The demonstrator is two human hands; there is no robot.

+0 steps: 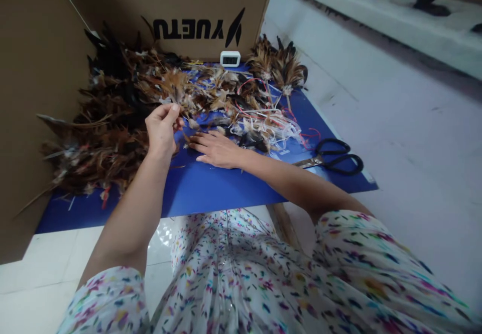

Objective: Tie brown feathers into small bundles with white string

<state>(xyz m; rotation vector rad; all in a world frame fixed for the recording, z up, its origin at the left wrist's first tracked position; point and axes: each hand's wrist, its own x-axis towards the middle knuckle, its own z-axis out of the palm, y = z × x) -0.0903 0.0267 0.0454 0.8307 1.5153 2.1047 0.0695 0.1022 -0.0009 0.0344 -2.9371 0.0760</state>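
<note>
My left hand point(161, 127) is raised a little over the front of the feather pile, thumb pressed against the curled fingers. What it pinches, if anything, blends into the brown feathers point(176, 87) behind it. My right hand point(217, 149) lies palm down on the blue board point(222, 188), fingers stretched out toward the left hand. A few small loose feathers point(186, 140) lie by its fingertips. Just beyond the right hand are black and pale feathers point(254, 140) and a tangle of white and red strips point(280, 123).
Black-handled scissors point(339, 157) lie at the board's right edge. Two feather bundles point(286, 70) on sticks stand at the back right, near a small white digital clock point(230, 59). Cardboard boxes point(203, 2) wall the back and left. A large heap of dark brown feathers point(109, 138) covers the left side.
</note>
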